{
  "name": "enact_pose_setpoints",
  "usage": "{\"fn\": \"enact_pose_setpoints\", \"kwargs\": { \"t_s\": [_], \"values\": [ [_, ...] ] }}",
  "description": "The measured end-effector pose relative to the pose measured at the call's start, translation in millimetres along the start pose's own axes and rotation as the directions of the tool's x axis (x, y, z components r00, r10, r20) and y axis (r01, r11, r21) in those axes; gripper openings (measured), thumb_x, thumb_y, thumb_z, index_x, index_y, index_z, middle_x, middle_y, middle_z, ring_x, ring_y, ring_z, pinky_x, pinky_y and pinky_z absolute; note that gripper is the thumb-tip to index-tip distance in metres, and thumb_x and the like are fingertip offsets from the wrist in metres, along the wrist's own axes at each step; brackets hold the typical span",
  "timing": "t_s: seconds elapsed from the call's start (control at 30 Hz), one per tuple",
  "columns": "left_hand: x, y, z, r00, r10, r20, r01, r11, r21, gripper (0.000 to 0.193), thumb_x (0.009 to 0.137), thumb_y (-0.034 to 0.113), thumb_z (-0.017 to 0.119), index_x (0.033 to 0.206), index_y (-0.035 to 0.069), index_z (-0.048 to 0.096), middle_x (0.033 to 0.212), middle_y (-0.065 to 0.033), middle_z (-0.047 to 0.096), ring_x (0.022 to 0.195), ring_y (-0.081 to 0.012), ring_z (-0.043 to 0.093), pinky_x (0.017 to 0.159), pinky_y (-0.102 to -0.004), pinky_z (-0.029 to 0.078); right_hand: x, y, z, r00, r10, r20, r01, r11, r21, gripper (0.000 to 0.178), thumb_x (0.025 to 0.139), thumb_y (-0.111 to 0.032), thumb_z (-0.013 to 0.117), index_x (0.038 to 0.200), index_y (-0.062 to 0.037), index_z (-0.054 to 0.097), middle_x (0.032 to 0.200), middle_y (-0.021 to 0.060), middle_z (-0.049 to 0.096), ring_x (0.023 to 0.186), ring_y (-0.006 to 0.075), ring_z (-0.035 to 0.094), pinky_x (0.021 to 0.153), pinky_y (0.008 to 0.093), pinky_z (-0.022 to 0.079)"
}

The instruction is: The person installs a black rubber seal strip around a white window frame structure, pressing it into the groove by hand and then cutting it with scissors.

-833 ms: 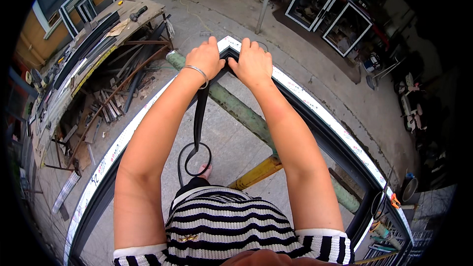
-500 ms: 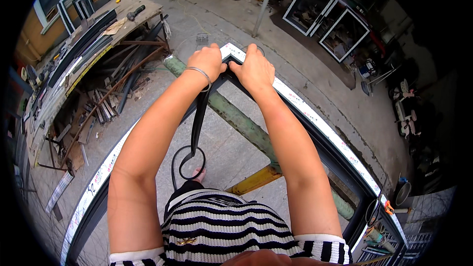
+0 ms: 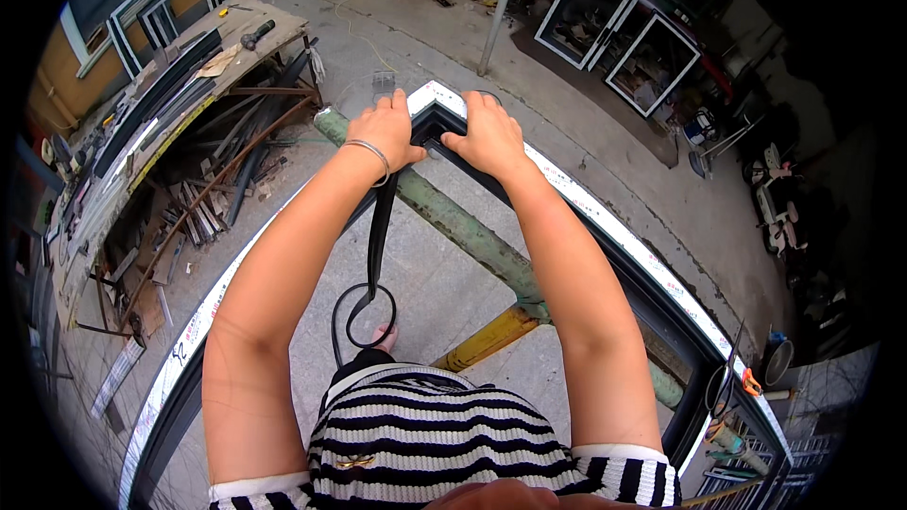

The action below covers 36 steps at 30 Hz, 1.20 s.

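Note:
A large window frame (image 3: 578, 196), dark inside with white printed film on its outer face, lies in front of me, its far corner between my hands. My left hand (image 3: 380, 137) grips the left side of this corner, fingers over the outer edge and thumb on the inner side. Across from it my right hand (image 3: 489, 137) grips the right side the same way. The thumbs point at each other with a gap between them. A black rubber sealing strip (image 3: 380, 236) hangs from below my left hand and loops near the floor; its upper end is hidden there.
Under the frame run a green pipe (image 3: 463, 225) and a yellow support (image 3: 487, 342). Scissors (image 3: 724, 378) and an orange-handled tool (image 3: 751, 382) rest at the frame's right corner. A cluttered workbench (image 3: 274, 24) stands left; glazed-looking white frames (image 3: 652, 76) lean at far right.
My thumbs have moved apart from the corner, where they were pressed close together. Both hands have shifted slightly back along the sides, so the dark inner corner shows.

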State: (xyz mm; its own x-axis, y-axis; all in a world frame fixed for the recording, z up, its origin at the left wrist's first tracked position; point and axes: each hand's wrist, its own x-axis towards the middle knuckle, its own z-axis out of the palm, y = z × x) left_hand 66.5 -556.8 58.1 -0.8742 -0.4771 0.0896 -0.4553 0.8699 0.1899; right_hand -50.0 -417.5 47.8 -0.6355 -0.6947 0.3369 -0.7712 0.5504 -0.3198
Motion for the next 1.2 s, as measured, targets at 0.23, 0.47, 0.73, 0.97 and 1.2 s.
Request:
{"fn": "enact_pose_setpoints", "kwargs": {
  "t_s": [0.23,0.47,0.73,0.97,1.2],
  "values": [
    [-11.5,1.6,13.5,0.978,0.04,-0.204,-0.028,0.998,0.063,0.061,0.081,0.029,0.078,0.128,0.001,0.049,0.106,-0.018,0.063,0.098,-0.0375,0.068,0.08,-0.0459,0.057,-5.0,-9.0,8.3,0.999,-0.011,-0.038,0.003,0.981,-0.192,0.049,0.083,-0.033,0.077,0.116,-0.0039,0.056,0.109,0.0178,0.065,0.101,0.0368,0.066,0.086,0.0485,0.052],
    [-6.8,9.4,21.6,0.967,0.007,-0.255,0.021,0.994,0.104,0.048,0.081,0.031,0.078,0.11,0.004,0.051,0.101,-0.0169,0.065,0.089,-0.0375,0.07,0.075,-0.0465,0.058,-4.0,-17.3,12.3,0.997,0.016,-0.073,-0.034,0.967,-0.253,0.045,0.084,-0.038,0.076,0.102,-0.0035,0.054,0.103,0.0195,0.064,0.096,0.0384,0.067,0.083,0.0493,0.053],
    [6.4,10.2,26.6,0.935,0.124,-0.333,-0.017,0.952,0.306,0.052,0.08,0.03,0.079,0.116,0.003,0.054,0.11,-0.0146,0.063,0.106,-0.0326,0.064,0.087,-0.0434,0.052,-17.5,33.2,-42.8,0.969,-0.062,0.239,0.083,0.994,-0.077,0.067,0.086,-0.051,0.072,0.128,-0.0004,0.057,0.126,0.0227,0.062,0.119,0.0386,0.059,0.1,0.0462,0.048],
    [23.2,26.9,30.6,0.943,0.12,-0.311,0.016,0.915,0.404,0.048,0.084,0.031,0.074,0.117,0.002,0.054,0.111,-0.0153,0.064,0.104,-0.0336,0.066,0.088,-0.0446,0.054,-39.2,50.9,-53.3,0.969,0.064,0.24,-0.048,0.996,-0.072,0.063,0.09,-0.056,0.063,0.116,0.0015,0.066,0.109,0.0228,0.071,0.106,0.0391,0.068,0.093,0.0484,0.052],
    [19.5,29.5,22.2,0.966,0.015,-0.257,0.059,0.959,0.278,0.05,0.084,0.033,0.073,0.115,0.004,0.046,0.114,-0.02,0.063,0.1,-0.0396,0.068,0.083,-0.0489,0.055,-42.5,54.3,-50.2,0.968,0.044,0.247,-0.052,0.998,0.025,0.055,0.086,-0.042,0.05,0.115,0.0005,0.068,0.113,0.0256,0.07,0.108,0.0418,0.066,0.096,0.0508,0.05]
  ]
}}
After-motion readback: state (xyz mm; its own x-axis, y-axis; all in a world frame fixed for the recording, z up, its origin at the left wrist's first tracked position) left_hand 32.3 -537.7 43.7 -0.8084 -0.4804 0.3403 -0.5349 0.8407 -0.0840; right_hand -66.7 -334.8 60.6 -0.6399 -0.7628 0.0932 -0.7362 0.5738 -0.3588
